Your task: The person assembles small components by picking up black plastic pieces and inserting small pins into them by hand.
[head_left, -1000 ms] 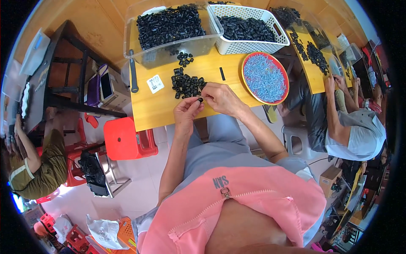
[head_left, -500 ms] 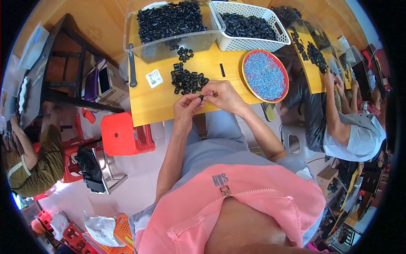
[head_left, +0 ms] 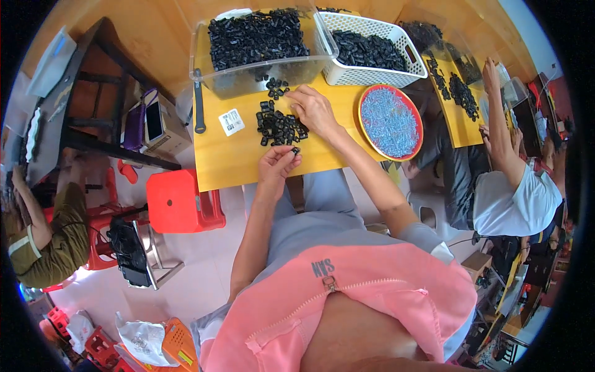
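Note:
My left hand [head_left: 276, 166] pinches a small black plastic piece [head_left: 295, 150] between thumb and fingers, just over the near part of the yellow table [head_left: 226, 164]. Further up the table, my right hand [head_left: 315, 111] has its bent fingers slightly apart at the right edge of a pile of small black plastic pieces [head_left: 276, 126]. I can make out nothing in those fingers. A few more black pieces [head_left: 276, 87] lie beyond the pile, by the clear bin.
A clear bin [head_left: 263, 69] and a white perforated basket [head_left: 372, 75], both holding black parts, stand at the back. To the right is a red dish [head_left: 419, 128] of small bluish pieces. A white label [head_left: 231, 122] and a dark strap-like strip [head_left: 199, 105] lie left. Co-workers sit on both sides.
My hands, together at the small black piece before, have parted. The right has moved up to the far side of the pile; the left keeps the piece. The right co-worker's arm has reached forward.

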`<action>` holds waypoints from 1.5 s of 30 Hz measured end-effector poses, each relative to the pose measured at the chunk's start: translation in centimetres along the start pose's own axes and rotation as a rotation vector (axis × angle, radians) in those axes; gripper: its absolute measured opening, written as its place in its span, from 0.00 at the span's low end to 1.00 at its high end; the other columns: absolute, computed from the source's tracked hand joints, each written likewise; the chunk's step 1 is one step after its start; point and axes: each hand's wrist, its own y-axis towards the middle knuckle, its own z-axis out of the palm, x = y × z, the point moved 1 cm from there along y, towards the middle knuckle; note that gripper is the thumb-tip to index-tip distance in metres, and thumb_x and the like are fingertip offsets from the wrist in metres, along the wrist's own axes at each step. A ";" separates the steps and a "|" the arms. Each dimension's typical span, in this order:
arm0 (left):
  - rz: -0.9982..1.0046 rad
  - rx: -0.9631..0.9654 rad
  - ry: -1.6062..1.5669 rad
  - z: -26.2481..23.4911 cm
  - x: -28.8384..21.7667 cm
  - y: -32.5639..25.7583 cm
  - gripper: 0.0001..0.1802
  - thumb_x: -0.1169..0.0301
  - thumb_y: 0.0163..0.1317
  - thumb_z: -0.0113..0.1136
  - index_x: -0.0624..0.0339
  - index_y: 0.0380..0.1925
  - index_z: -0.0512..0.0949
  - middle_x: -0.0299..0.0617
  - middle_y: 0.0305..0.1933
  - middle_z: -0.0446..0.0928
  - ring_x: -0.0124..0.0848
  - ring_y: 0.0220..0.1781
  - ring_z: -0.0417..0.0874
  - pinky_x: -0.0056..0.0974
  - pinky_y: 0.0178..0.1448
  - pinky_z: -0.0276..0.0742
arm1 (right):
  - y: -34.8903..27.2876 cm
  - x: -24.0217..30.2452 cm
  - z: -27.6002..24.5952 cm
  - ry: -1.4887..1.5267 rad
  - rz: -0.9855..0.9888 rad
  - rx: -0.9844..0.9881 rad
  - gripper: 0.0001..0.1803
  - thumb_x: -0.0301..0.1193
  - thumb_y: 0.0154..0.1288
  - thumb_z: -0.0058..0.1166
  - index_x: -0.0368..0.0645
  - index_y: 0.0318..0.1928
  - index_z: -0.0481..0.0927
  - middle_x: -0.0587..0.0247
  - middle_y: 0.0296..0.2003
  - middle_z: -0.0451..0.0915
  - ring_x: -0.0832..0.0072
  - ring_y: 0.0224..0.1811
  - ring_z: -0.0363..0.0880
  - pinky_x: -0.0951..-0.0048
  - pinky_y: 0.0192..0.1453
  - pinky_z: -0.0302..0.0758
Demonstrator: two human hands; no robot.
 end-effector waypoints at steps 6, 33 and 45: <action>-0.039 -0.016 -0.021 0.0 0.2 -0.4 0.06 0.80 0.56 0.53 0.64 0.35 0.74 0.42 0.34 0.77 0.29 0.34 0.80 0.31 0.41 0.78 | 1.1 -2.4 3.3 -0.232 0.021 0.067 0.08 0.24 0.52 0.48 0.40 0.34 0.75 0.55 0.32 0.69 0.58 0.38 0.70 0.62 0.41 0.71; -0.047 -0.037 -0.017 0.4 -0.2 -0.4 0.08 0.79 0.56 0.54 0.63 0.36 0.75 0.42 0.34 0.77 0.29 0.35 0.80 0.29 0.40 0.79 | -8.1 2.3 -3.7 1.244 0.803 0.080 0.10 0.23 0.56 0.54 0.35 0.40 0.77 0.64 0.30 0.78 0.80 0.30 0.77 0.81 0.37 0.75; -0.036 -0.018 -0.058 0.8 -0.1 -0.6 0.08 0.80 0.54 0.55 0.64 0.35 0.75 0.42 0.30 0.78 0.29 0.32 0.81 0.29 0.39 0.80 | -8.6 4.9 -3.9 1.027 0.628 0.096 0.07 0.21 0.56 0.52 0.35 0.36 0.78 0.66 0.27 0.78 0.84 0.27 0.76 0.82 0.33 0.74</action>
